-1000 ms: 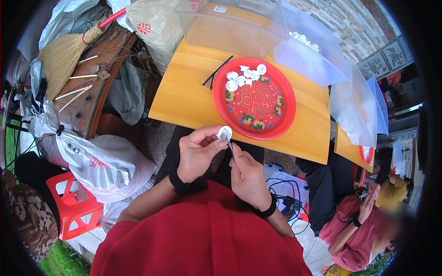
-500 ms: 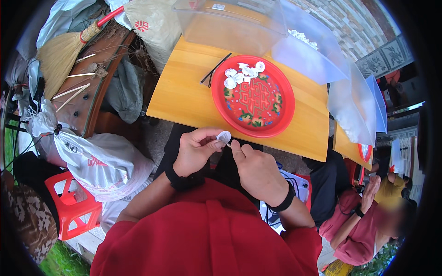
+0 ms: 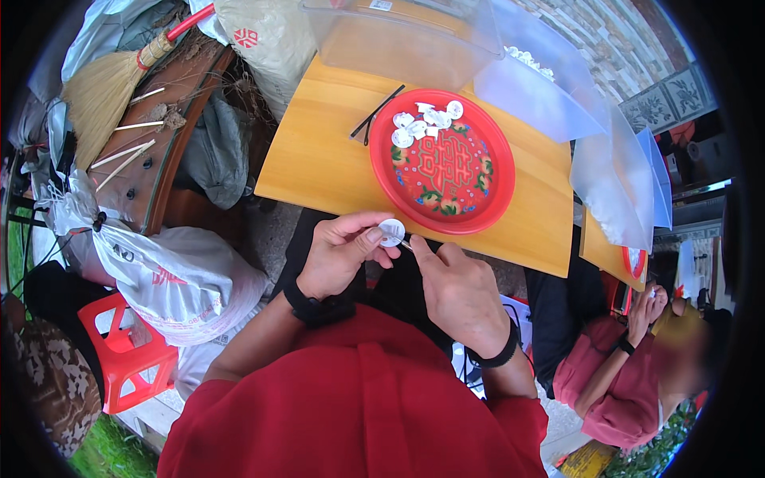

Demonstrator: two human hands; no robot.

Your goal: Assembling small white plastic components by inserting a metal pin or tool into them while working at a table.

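Note:
My left hand [image 3: 339, 256] pinches a small round white plastic piece [image 3: 391, 232] between thumb and fingers, in front of the table's near edge. Its flat round face is turned up. In my right hand [image 3: 460, 296] the fingers close on a thin tool with a metallic glint [image 3: 407, 244]; most of it is hidden by the hand. The tool's tip meets the rim of the white piece. Beyond my hands, a red round tray [image 3: 478, 209] with a flower pattern lies on the table, and several similar white pieces [image 3: 430, 119] sit at its far left side.
On the yellow wooden table [image 3: 311, 159], two dark thin sticks [image 3: 376, 113] lie left of the tray. Clear plastic bins [image 3: 406, 48] stand at the back. White sacks [image 3: 191, 279], a red stool [image 3: 131, 350] and a broom [image 3: 103, 95] are at left. A co-worker [image 3: 613, 374] sits at right.
The white piece has turned so its face shows more fully. My right hand has shifted slightly right. The view has moved a little. The co-worker's hands have come lower.

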